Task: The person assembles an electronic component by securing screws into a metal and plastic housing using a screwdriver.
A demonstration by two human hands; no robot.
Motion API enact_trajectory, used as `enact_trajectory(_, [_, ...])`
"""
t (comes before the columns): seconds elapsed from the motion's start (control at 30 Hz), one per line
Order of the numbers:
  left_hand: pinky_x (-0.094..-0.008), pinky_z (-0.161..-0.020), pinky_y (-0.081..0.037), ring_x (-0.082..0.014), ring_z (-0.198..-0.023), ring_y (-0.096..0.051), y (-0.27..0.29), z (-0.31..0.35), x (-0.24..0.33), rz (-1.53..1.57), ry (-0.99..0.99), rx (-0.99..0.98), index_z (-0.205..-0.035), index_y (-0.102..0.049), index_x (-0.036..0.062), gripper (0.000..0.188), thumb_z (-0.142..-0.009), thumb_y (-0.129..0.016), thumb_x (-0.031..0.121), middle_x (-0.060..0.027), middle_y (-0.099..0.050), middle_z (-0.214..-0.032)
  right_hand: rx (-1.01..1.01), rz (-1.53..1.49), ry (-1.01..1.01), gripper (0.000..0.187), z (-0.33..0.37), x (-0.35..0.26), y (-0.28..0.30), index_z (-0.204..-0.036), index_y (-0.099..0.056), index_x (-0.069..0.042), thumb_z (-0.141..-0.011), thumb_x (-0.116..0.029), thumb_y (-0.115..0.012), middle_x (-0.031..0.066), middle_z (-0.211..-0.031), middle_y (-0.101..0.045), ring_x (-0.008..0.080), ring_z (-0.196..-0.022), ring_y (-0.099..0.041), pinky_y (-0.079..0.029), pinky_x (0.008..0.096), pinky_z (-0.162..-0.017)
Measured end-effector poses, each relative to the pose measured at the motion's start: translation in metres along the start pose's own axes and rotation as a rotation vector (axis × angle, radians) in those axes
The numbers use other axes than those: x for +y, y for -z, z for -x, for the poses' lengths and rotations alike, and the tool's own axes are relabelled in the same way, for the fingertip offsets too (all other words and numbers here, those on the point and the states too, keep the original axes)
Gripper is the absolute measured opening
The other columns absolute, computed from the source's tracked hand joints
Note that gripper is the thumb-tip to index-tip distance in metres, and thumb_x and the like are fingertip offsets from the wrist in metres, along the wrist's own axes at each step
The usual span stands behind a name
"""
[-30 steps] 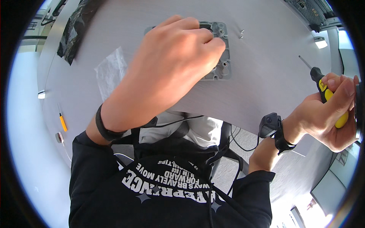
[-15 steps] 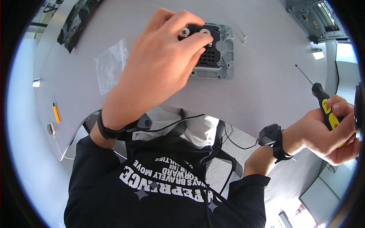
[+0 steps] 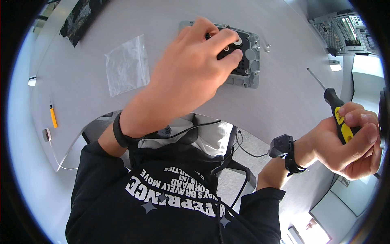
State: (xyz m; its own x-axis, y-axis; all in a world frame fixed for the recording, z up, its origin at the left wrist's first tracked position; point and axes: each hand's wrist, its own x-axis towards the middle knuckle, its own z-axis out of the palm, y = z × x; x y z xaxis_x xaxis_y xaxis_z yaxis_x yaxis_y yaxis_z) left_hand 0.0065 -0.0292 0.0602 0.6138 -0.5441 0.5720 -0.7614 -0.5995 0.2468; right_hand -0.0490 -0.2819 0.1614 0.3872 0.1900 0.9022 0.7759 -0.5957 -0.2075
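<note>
A grey metal housing (image 3: pixel 252 55) with a black plate (image 3: pixel 242 67) set in it lies on the far middle of the table. My left hand (image 3: pixel 199 65) is over its left part and hides much of it. Thumb and index finger are apart above the black plate, on either side of a small metal ring (image 3: pixel 226 48). A larger silver ring (image 3: pixel 238 41) shows beside the index fingertip. At the right, my right hand (image 3: pixel 353 138) is wrapped round a screwdriver (image 3: pixel 336 103) with a black and yellow handle. Its shaft points up and left, well apart from the housing.
Several small screws (image 3: pixel 267 49) lie right of the housing. A clear plastic bag (image 3: pixel 128 67) is left of my hand, with a black wrapped package (image 3: pixel 83 18) behind it. A small orange-handled tool (image 3: pixel 53 117) lies far left. A metal chassis (image 3: pixel 341 34) stands at the back right.
My left hand has shifted right along with the housing in the picture, its index finger and thumb still apart. The right hand keeps hold of the screwdriver, slightly further left in view.
</note>
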Motion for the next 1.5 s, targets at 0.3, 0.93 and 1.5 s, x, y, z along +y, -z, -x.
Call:
enact_trajectory(0.3, [-0.0333,-0.082,-0.047,-0.0214,-0.098,-0.056,0.002,-0.006,0.003,-0.103,-0.103,-0.041,-0.095,-0.071,0.0025,0.028,-0.068,-0.070,0.002,-0.0055,-0.064,-0.109,-0.634,0.146,0.059,0.019,-0.031,0.002,0.034,-0.090,-0.059,0.001,-0.080,-0.011,-0.070,0.0135,-0.076,-0.063,0.0211,-0.060,-0.065,-0.057,0.0319,-0.052])
enact_trajectory(0.93, [-0.0349,-0.083,-0.049,-0.0253,-0.098,-0.056,0.011,0.004,-0.014,0.238,0.096,0.029,-0.114,-0.067,0.0088,0.036,-0.080,-0.067,0.000,-0.0062,-0.061,-0.118,0.245,-0.545,-0.391,0.013,-0.021,0.002,-0.024,-0.081,-0.052,-0.009,-0.085,-0.021,-0.048,0.0048,-0.071,-0.045,0.0140,-0.059,-0.043,-0.034,0.0255,-0.053])
enact_trajectory(1.5, [-0.0388,-0.092,-0.046,-0.0295,-0.112,-0.049,0.004,0.030,-0.016,0.245,0.282,0.061,-0.118,-0.065,0.0160,0.033,-0.085,-0.068,0.012,-0.0075,-0.052,-0.132,0.236,-0.547,-0.437,0.018,-0.031,-0.010,-0.071,-0.071,-0.047,-0.012,-0.085,-0.023,-0.050,0.0019,-0.061,-0.043,0.0115,-0.046,-0.039,-0.032,0.0226,-0.046])
